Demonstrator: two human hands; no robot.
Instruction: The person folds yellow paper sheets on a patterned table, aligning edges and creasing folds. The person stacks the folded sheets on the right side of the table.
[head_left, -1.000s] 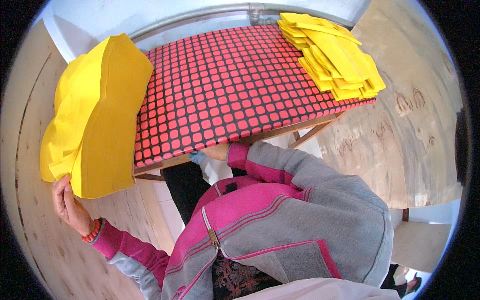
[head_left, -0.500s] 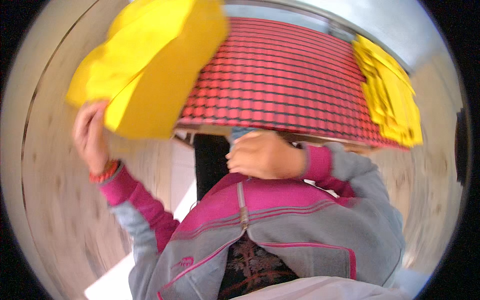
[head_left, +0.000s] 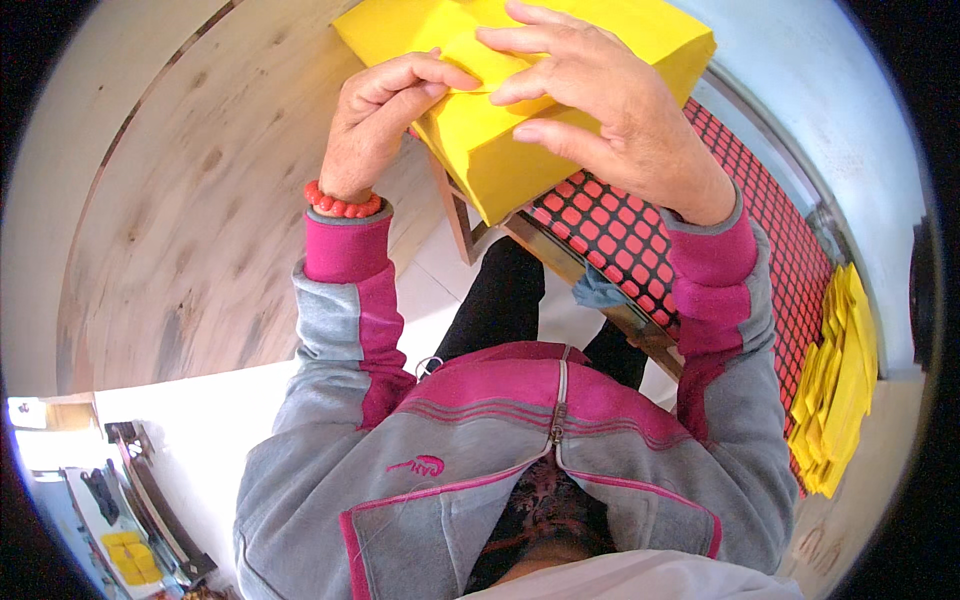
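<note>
Both hands are up on a thick stack of yellow sheets (head_left: 560, 90) that sits at the near left corner of the table (head_left: 640, 225), partly hanging past that corner toward the person. The left hand (head_left: 385, 120) is curled, its fingertips pinching a fold or edge of the top sheet near the middle of the stack; the right hand (head_left: 600, 95) lies spread and flat over the top, fingers pointing left so that they nearly meet the left fingertips. So the stack is straight ahead of both hands and under them, with its long side running from the upper left of the view down toward the right, and its thick near edge facing the person. The right hand covers more of it; the left holds only the small pinched part. A red bead bracelet (head_left: 343, 203) circles the left wrist. The table is covered by a red cloth with a black grid, and its wooden frame shows along the near edge. Well apart, at the far right end of the table, lies a second pile of yellow sheets (head_left: 838, 380), fanned out. To the left stands a pale wooden board (head_left: 180, 230); below is a light floor (head_left: 190, 430).
</note>
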